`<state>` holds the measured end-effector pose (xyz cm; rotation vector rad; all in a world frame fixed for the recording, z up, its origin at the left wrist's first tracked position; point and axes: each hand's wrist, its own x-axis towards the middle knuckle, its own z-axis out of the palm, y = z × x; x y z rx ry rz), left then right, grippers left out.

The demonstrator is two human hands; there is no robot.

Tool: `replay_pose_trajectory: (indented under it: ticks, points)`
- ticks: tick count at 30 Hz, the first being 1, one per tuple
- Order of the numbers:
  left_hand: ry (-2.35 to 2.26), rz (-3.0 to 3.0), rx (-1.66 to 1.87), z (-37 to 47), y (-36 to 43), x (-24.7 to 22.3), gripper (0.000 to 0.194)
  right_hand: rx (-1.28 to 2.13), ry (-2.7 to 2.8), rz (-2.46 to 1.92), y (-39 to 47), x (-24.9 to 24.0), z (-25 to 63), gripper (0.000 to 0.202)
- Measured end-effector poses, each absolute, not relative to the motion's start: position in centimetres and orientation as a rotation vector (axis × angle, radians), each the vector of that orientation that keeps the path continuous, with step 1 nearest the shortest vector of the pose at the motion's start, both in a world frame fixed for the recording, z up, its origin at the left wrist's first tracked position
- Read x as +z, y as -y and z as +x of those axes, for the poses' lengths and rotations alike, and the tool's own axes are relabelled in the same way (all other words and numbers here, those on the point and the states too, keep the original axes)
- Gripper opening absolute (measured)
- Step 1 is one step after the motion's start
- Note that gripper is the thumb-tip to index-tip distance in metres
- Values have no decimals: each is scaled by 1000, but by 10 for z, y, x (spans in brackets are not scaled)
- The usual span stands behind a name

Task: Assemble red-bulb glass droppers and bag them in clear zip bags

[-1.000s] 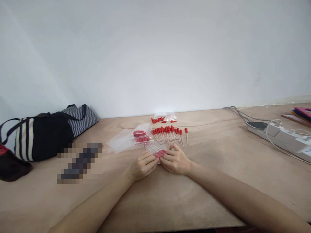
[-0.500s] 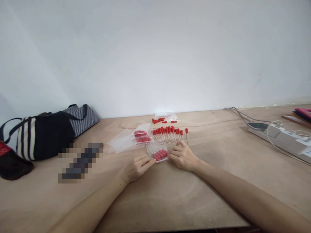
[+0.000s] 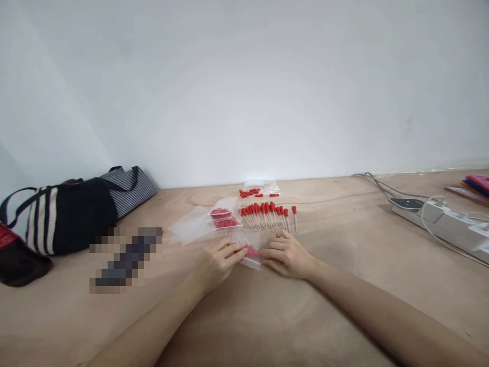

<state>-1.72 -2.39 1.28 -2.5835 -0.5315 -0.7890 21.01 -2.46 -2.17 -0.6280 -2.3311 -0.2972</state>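
A clear zip bag (image 3: 251, 262) holding several red-topped droppers lies on the table between my hands. My left hand (image 3: 222, 257) has its fingers over the bag's left side, pressing on it. At the bag's right edge is my right hand (image 3: 287, 255), its fingers curled together; whether they pinch the edge is too small to tell. Just beyond, a row of droppers with red bulbs (image 3: 263, 209) and pale stems lies fanned out, one dropper (image 3: 294, 218) apart at the right. Filled bags with red bulbs (image 3: 225, 223) rest on flat clear bags (image 3: 189, 225) at the left.
Loose red bulbs (image 3: 248, 193) and a clear bag (image 3: 263, 185) lie near the wall. Black bags (image 3: 84, 216) and a blurred dark object (image 3: 130, 256) are at the left. A white power strip (image 3: 451, 221) with cables and a dark device (image 3: 407, 204) stands at the right.
The bag between my hands now lies flatter, with its near edge closer to me. My left fingers have moved over it, and my right hand has shifted slightly nearer me.
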Motion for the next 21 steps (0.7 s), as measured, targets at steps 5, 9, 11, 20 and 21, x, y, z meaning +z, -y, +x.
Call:
replay_pose_trajectory:
  ticks: [5, 9, 11, 20, 21]
  points:
    - [1015, -2572, -1252, -45, 25, 44, 23, -190, 2347, -705, 17, -26, 221, 18]
    - [1459, -2276, -1710, -60, -2, 63, 19, -183, 2382, -707, 16, -28, 218, 18]
    - [1425, -2205, -1797, -61, -27, 63, 23, -176, 2390, -721, 16, -28, 217, 19]
    - [1505, -2439, -1359, -64, -129, 5, 31, -110, 2397, -774, 15, -29, 218, 16]
    - [1517, -2468, -1308, -65, -131, 1, 31, -103, 2398, -777, 15, -29, 218, 16]
